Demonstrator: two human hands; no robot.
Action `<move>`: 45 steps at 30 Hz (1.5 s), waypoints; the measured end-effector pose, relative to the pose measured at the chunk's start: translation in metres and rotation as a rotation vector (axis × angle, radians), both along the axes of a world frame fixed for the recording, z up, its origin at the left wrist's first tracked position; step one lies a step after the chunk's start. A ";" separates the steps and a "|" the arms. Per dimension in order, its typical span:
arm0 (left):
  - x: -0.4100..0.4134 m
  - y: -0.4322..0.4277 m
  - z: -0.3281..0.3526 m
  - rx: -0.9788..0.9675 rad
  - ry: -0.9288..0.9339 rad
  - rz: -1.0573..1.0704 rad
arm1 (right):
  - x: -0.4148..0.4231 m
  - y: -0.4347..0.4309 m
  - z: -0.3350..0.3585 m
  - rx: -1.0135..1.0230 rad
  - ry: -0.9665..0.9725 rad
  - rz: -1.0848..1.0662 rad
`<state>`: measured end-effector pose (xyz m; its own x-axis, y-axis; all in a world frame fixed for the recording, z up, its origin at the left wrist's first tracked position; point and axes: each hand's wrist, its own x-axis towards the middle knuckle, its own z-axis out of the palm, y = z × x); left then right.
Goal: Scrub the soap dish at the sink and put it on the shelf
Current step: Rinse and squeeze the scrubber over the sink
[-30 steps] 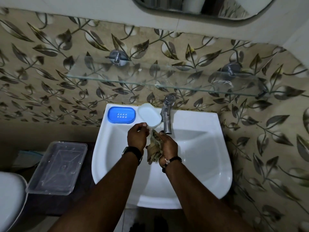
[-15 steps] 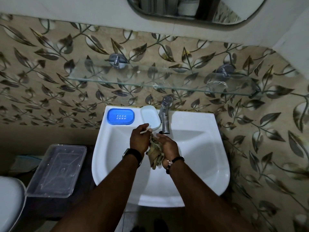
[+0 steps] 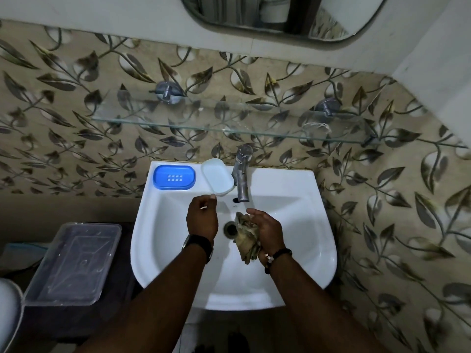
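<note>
Left hand, loosely curled and holding nothing, sits just below the white lid, with the blue dish up and to its left lying sideways, so it's way nearer than the right hand clutching the rag.

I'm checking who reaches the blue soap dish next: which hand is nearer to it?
Left. The left hand hovers just below-right of the blue soap dish; the right hand, holding the rag, is farther right.
</note>
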<state>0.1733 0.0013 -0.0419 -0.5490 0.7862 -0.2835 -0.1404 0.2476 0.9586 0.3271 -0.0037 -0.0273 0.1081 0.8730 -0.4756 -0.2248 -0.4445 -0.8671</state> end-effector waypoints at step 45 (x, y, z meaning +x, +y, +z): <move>0.075 0.038 0.096 -0.065 -0.021 -0.831 | 0.099 0.006 0.062 0.091 -0.217 -0.284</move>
<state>0.2480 0.0396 0.0540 0.2086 0.9147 -0.3462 0.0953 0.3333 0.9380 0.4257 0.0024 0.0346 0.4421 0.8314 -0.3365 -0.1342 -0.3096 -0.9413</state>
